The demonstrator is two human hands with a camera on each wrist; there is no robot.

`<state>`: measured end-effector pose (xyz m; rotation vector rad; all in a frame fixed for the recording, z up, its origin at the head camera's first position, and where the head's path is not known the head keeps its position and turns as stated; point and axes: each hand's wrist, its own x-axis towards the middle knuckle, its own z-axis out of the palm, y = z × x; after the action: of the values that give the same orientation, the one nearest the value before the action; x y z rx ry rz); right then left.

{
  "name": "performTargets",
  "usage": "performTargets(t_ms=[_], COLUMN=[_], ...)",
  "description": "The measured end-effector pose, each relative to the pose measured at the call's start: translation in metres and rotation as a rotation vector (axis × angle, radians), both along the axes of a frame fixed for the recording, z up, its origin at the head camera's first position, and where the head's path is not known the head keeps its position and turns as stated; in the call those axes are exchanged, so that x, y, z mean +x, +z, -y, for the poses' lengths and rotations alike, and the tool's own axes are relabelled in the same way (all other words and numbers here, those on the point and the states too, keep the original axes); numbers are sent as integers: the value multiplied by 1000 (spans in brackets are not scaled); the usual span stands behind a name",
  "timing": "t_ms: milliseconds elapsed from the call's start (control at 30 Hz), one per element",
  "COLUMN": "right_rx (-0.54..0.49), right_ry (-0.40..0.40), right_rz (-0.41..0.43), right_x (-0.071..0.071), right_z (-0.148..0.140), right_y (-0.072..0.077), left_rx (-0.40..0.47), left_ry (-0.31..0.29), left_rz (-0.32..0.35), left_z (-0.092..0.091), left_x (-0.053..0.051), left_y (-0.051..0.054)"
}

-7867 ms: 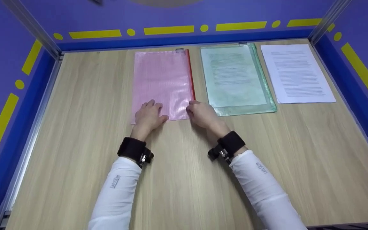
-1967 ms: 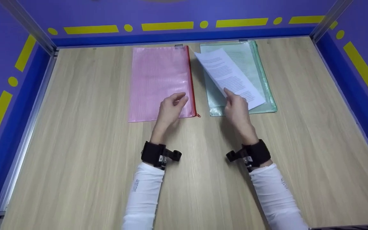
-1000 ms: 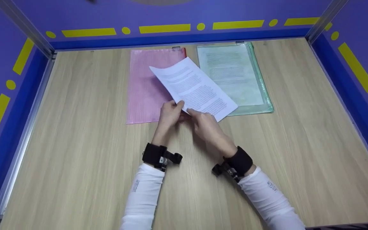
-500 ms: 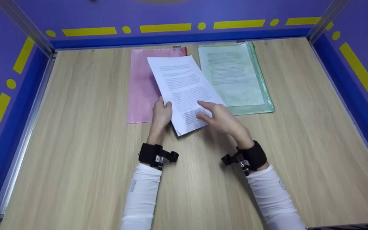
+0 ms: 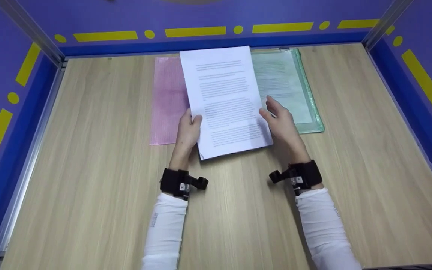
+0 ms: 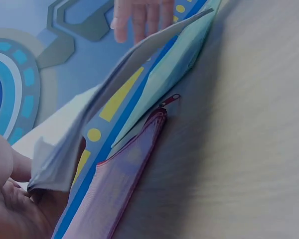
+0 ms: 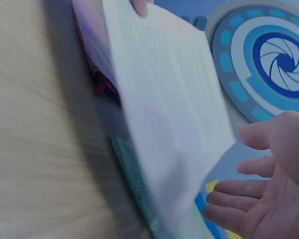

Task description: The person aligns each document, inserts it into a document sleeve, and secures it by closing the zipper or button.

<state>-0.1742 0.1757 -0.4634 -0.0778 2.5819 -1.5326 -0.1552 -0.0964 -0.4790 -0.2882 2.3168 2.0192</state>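
A stack of printed paper (image 5: 227,101) is held up off the table in the head view, overlapping both zip folders behind it. My left hand (image 5: 189,129) grips its left edge, thumb on the printed side and fingers behind. Beside the right edge, my right hand (image 5: 281,122) has its fingers spread; in the right wrist view the fingers (image 7: 234,189) are apart from the paper (image 7: 164,99). The pink zip folder (image 5: 167,101) lies partly covered at left, its red zipper pull (image 6: 172,98) visible in the left wrist view. The green zip folder (image 5: 302,93) lies at right, with printed sheets inside.
The wooden table (image 5: 99,150) is bounded by a blue back wall (image 5: 186,18) with yellow marks and by side walls. A metal rail (image 5: 32,161) runs along the left edge. Each wrist wears a black camera strap (image 5: 306,175).
The paper stack came from the right of the green folder, over to the middle, and turned nearly upright. My left hand took its edge; my right hand let go and moved to the right side.
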Motion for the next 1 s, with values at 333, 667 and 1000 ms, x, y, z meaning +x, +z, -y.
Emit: performTargets(t_ms=[333,667,1000], right_rx=[-329,-569,-536], right_ry=[-84,-199,-215], right_rz=[271,218,251], right_x=[-2,2,1], right_z=[1,11,8], right_y=[-13,-12,-11], left_rx=[71,191,185], left_ry=[-53,-50,-112], left_rz=[-53,-67,-95], left_z=[-5,-6,-10], left_x=[7,11,12], left_y=[1,4,2])
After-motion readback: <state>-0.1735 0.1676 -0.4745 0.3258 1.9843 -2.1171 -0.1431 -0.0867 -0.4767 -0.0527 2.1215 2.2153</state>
